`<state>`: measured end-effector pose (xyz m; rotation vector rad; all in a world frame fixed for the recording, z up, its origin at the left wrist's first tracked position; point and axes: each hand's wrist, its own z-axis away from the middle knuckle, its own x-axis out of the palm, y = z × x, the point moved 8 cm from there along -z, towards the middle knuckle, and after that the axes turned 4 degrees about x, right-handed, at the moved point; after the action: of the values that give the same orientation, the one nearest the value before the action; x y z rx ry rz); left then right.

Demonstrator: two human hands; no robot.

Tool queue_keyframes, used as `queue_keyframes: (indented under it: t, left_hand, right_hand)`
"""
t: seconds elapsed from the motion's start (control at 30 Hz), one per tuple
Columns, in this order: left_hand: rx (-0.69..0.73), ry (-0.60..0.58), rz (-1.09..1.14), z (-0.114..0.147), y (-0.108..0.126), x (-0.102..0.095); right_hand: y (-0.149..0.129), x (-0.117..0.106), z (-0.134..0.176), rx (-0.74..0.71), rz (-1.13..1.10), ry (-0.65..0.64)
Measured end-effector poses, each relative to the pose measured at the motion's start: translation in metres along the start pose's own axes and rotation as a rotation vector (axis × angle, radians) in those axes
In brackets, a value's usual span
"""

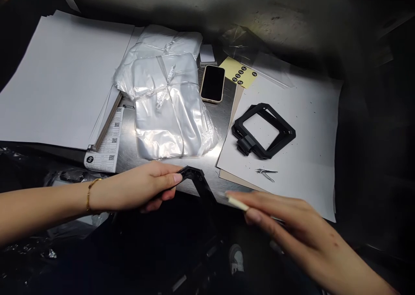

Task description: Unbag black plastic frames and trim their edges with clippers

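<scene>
The grip of my left hand (pixel 142 187) is firmly around one end of a black frame (pixel 203 188), which I see at the near edge of the counter (pixel 128 151). My right hand (pixel 285 221) pinches a cream-coloured stick (pixel 238 203) between its fingers, near this frame; the stick is blurred, so perhaps it is a small tool. Farther, on white paper (pixel 311 161), lie a pile of similar frames (pixel 288 134) and small cutters (pixel 267 174). To their left are a phone (pixel 213 83) and tied plastic bags (pixel 165 122).

Phone (pixel 212 84) (screen dark) between a bundle of clear bags (pixel 168 118) and a yellow sticker sheet (pixel 234 68).
</scene>
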<state>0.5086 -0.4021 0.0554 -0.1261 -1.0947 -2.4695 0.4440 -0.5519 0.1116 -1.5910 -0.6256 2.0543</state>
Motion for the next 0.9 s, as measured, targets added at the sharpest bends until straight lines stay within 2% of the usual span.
queue_keyframes:
  t: [0.1, 0.2, 0.3, 0.37, 0.47, 0.6, 0.67, 0.9]
  left_hand:
    - [-0.004, 0.009, 0.021, -0.001, -0.004, -0.002]
    - [-0.007, 0.013, 0.050, -0.002, -0.007, -0.001]
    - [-0.005, 0.015, 0.086, -0.005, -0.008, 0.000]
    - [-0.014, 0.018, 0.095, -0.006, -0.008, 0.001]
    - [-0.024, 0.026, 0.077, -0.008, -0.008, 0.002]
    - [-0.020, 0.012, 0.045, -0.009, -0.006, 0.006]
    - [-0.018, 0.008, 0.028, -0.010, -0.005, 0.007]
    - [-0.028, 0.026, 0.076, -0.013, -0.004, 0.009]
  right_hand:
    - [0.048, 0.002, 0.000, 0.149, 0.249, 0.261]
    - [0.086, 0.030, -0.006, 0.175, 0.393, 0.313]
    - [0.095, 0.044, -0.008, 0.136, 0.405, 0.398]
    - [0.077, 0.036, -0.005, 0.085, 0.367, 0.524]
    - [0.024, 0.019, -0.001, -0.056, 0.269, 0.663]
    - [-0.043, 0.017, -0.008, -0.271, 0.251, 0.637]
    - [-0.056, 0.023, -0.015, -0.303, 0.292, 0.602]
    - [-0.062, 0.033, -0.028, -0.277, 0.433, 0.512]
